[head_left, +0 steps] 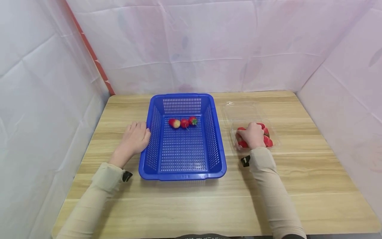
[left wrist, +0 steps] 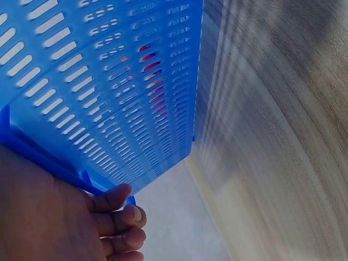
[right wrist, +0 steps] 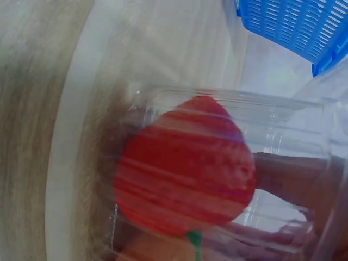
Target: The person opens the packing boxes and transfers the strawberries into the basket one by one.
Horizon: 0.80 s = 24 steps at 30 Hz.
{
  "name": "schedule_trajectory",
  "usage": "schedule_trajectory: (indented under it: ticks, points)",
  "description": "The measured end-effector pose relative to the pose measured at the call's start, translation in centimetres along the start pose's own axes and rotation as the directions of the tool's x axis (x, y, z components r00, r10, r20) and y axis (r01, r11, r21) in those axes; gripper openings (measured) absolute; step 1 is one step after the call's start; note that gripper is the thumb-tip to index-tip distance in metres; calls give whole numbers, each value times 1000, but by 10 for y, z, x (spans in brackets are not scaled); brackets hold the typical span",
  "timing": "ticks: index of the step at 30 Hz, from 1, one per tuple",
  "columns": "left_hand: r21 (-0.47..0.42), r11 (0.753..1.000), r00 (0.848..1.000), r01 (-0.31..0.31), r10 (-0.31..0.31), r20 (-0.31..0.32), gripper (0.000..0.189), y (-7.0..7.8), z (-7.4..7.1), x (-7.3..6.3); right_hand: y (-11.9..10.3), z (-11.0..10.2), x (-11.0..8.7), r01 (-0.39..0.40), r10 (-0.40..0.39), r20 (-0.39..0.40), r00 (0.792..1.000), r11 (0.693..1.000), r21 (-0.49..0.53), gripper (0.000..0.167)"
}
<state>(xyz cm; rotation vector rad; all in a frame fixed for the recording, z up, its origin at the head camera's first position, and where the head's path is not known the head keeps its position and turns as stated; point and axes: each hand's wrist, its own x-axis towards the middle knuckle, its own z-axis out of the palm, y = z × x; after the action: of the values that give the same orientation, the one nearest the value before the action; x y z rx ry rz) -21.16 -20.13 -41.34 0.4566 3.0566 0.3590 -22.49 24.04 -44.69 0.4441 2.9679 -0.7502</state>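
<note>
Here, the left hand (head_left: 135,138) clamps a blue plastic basket (head_left: 182,177); the right hand (head_left: 254,134) sits among red strawberries (head_left: 266,140), fingers' grip unclear.

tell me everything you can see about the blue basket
The blue basket is rectangular and plastic-looking, with rows of slots through its walls and floor and a solid rim. It stands open side up on the wooden table, slightly left of the middle. Three mostly red fruits lie in a row toward its far end; the left hand grips its left rim.
</note>
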Motion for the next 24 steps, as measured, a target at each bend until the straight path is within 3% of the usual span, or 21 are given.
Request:
schedule_trajectory:
  ticks: [12,24]
  points:
    - [-2,1000,1000,0,0,1,37,-1,1,1,-4,-8,-5,21,-22,28,999,999,37,30]
    - [3,1000,1000,-9,9,-16,38,-1,1,2,-15,-20,-10,99,-99,-11,995,994,45,34]
